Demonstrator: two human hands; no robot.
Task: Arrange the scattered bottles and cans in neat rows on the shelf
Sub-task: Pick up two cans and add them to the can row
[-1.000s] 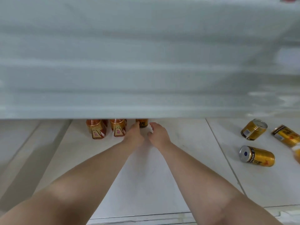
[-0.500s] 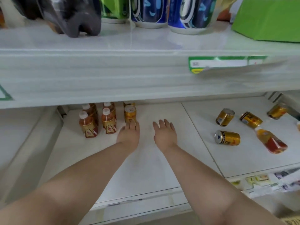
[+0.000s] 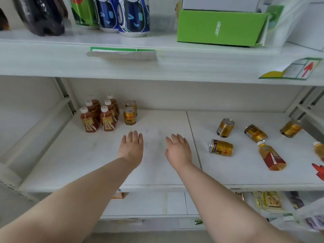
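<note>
On the white shelf (image 3: 157, 172), several small amber tea bottles (image 3: 98, 114) stand in two rows at the back left, with two gold cans (image 3: 130, 115) upright in a line beside them. Several gold cans (image 3: 221, 148) lie on their sides on the right half, next to a fallen tea bottle (image 3: 271, 157). Another bottle (image 3: 319, 150) shows at the right edge. My left hand (image 3: 131, 148) and my right hand (image 3: 178, 149) hover over the shelf's middle, fingers straight, holding nothing.
The upper shelf (image 3: 157, 67) overhangs with large drink bottles (image 3: 121, 14), a green box (image 3: 220, 28) and hanging price tags (image 3: 122, 53). A lower shelf (image 3: 263, 202) holds packets. Metal uprights (image 3: 66, 95) frame the bay at the left and right.
The view pulled back and up, so the whole shelf bay shows. Both hands drew back from the upright cans towards the shelf's middle and spread apart.
</note>
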